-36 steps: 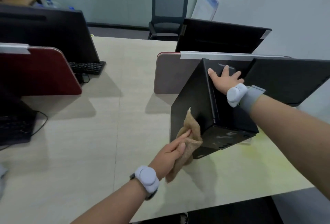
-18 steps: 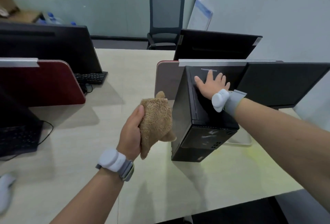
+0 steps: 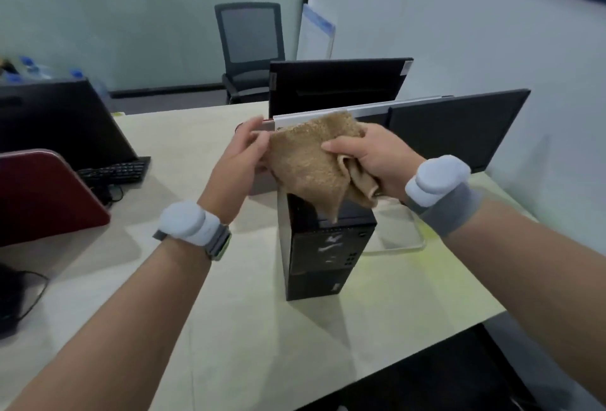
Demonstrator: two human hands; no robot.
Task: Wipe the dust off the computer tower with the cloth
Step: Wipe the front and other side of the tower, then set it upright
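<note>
1. Tabletop (image 3: 229, 328) nearest; computer tower (image 3: 324, 253) upright below the grip, no longer steadied by a palm.
2. Cloth (image 3: 311, 161) lifted off the side panel, now pinched by left hand (image 3: 239, 155) and bunched in right hand (image 3: 370, 158), both closed on it.
3. Likely refolding before wiping the top.

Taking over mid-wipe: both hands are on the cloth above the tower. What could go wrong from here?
The tower stands upright on a narrow base with neither hand bracing it, so a sideways wipe might tip it. The cloth is bunched between the left hand and right hand, so it may smear dust. The tower sits near the desk's front edge.
</note>
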